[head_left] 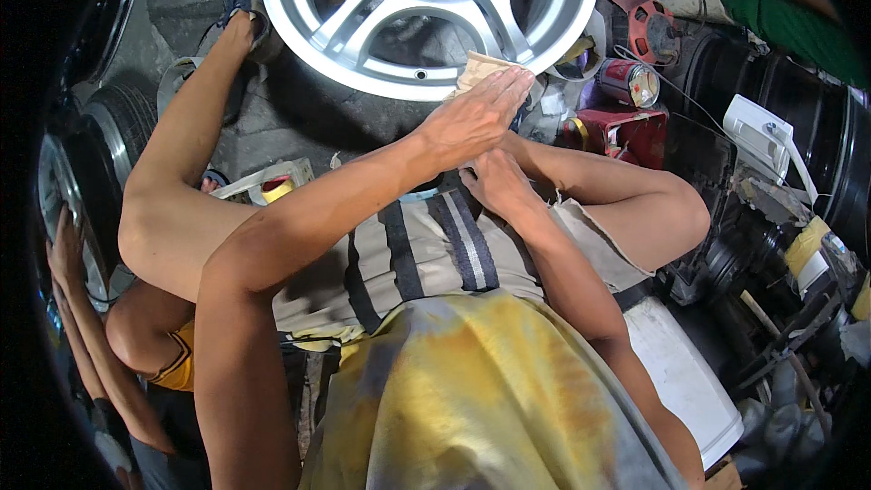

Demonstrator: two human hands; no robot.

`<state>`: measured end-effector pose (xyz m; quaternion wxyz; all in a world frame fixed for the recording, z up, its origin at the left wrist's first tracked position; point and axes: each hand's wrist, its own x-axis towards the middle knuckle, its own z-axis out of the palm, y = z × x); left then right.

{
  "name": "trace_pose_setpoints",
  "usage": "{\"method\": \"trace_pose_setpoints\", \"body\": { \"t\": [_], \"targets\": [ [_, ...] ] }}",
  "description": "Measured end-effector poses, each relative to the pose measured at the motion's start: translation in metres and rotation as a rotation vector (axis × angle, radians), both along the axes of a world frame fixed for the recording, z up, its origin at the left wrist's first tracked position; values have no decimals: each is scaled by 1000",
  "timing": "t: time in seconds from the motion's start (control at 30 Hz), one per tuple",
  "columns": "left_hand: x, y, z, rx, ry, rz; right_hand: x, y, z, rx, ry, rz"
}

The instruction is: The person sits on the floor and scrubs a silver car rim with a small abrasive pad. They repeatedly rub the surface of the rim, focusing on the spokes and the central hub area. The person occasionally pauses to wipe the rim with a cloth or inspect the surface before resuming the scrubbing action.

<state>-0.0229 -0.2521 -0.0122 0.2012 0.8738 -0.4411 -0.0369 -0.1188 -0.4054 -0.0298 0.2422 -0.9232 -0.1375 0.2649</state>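
Note:
A silver alloy wheel rim [318, 59] with broad spokes stands at the top middle, in front of my crossed legs. My left hand [481, 113] reaches across from the left, its fingers together and laid along the rim's near edge. Under them is a folded tan sheet that looks like sandpaper [479, 71], pressed against the rim's lip. My right hand [502, 183] is bent near my lap, just below my left wrist. The left hand hides most of its fingers, so what they touch does not show.
To the right are a can [628, 83], a red container [626, 134], a white plastic part [760, 138] and dark wheels [821, 118]. A tire [125, 122] stands at left, near another person's hand [66, 249]. A green-clad person [789, 18] is at upper right.

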Motion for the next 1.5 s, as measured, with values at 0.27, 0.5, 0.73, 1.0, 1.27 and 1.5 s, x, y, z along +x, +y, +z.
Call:
{"method": "trace_pose_setpoints", "body": {
  "t": [0.27,0.5,0.73,1.0,1.27,1.5],
  "targets": [
    [-3,67,16,148,24,-116,3,1,6,50,45,-33],
    [3,4,-1,-11,-40,2,13,8,7,29,71,39],
    [-1,45,16,114,55,-62,24,14,9,-104,251,-22],
    [-1,57,36,128,138,-51,28,15,-12,29,160,100],
    [1,57,33,133,149,-63,38,30,-4,237,113,-2],
    [-4,54,28,108,114,-30,33,28,-7,225,85,11]
  ]
}}
